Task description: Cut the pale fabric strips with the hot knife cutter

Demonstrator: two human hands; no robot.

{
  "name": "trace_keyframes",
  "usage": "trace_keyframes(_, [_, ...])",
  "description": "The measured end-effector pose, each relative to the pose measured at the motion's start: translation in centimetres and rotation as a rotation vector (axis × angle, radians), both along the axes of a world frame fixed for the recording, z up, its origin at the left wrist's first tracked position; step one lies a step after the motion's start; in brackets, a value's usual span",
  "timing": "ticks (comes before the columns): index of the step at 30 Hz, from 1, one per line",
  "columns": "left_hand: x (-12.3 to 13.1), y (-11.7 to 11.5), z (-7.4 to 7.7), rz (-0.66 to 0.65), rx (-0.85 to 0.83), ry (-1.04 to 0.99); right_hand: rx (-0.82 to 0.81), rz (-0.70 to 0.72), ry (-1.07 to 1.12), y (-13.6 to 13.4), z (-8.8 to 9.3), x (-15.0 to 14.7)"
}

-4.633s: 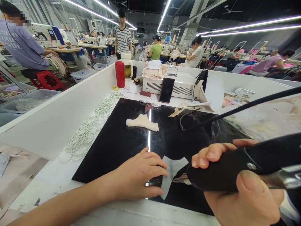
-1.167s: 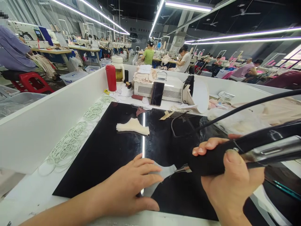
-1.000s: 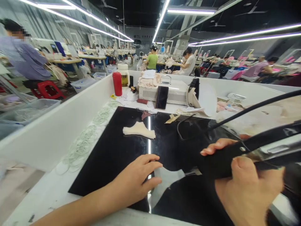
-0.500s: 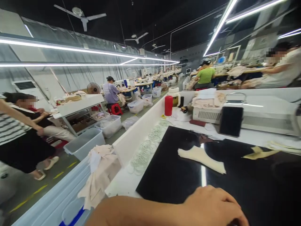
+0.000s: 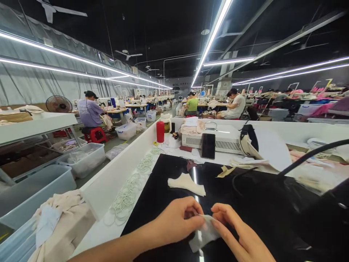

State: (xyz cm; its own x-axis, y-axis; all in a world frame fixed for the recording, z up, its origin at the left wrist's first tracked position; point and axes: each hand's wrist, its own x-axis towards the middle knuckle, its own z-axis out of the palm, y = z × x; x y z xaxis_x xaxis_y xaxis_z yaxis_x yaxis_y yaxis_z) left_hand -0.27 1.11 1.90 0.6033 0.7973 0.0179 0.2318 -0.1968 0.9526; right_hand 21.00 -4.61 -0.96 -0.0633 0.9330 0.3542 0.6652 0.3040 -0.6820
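Observation:
My left hand (image 5: 178, 218) and my right hand (image 5: 238, 233) both pinch a small white fabric piece (image 5: 203, 234) just above the black glossy work mat (image 5: 155, 196), near the front edge. The fingers of both hands are closed on its top edge. A stack of cream fabric pieces (image 5: 187, 183) lies on the mat a little farther back. The black corded tool (image 5: 324, 214) rests at the right, out of my hands, its cable (image 5: 308, 156) arching up to the right.
White rubber rings (image 5: 128, 191) line the mat's left side by a white partition wall (image 5: 114, 174). A red bottle (image 5: 160, 131), a jar, a white machine (image 5: 222, 140) and a phone (image 5: 208, 145) stand at the back. Bins and cloth sit left; people work beyond.
My right hand has let go of the black tool and joined my left hand on the white piece, now lifted. The view swung left and came back.

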Motion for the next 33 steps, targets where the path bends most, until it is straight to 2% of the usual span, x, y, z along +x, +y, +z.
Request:
trace_keyframes(4, [-1.0,3.3,0.3,0.077,0.012,-0.026,0.030,0.007,-0.004,2.8,1.4,-1.7])
trace_keyframes(11, [-1.3,9.5,0.6,0.226,0.222,0.069,0.085,-0.147,-0.111,9.1,1.2,-3.3])
trace_keyframes(14, [-1.1,11.2,0.5,0.230,0.338,0.174,0.104,-0.197,-0.206,10.7,0.8,-3.8])
trace_keyframes(18, [-0.7,12.2,-0.4,0.182,0.432,0.317,0.130,-0.246,-0.308,11.7,-0.4,-4.1])
trace_keyframes(23, [-0.4,12.3,-1.4,0.166,0.515,0.407,0.197,-0.273,-0.345,11.9,-1.2,-4.3])
trace_keyframes(27, [-0.7,11.3,0.2,0.222,0.619,0.391,0.269,-0.258,-0.311,10.9,-0.3,-4.5])
trace_keyframes(30, [-1.5,8.6,1.6,0.237,0.663,0.310,0.306,-0.190,-0.281,8.2,1.0,-4.4])
trace_keyframes(32, [-2.6,5.7,1.4,0.188,0.648,0.237,0.311,-0.121,-0.275,5.3,1.7,-4.0])
trace_keyframes(33, [-3.4,4.0,0.8,0.131,0.626,0.191,0.304,-0.084,-0.276,3.7,1.9,-3.8])
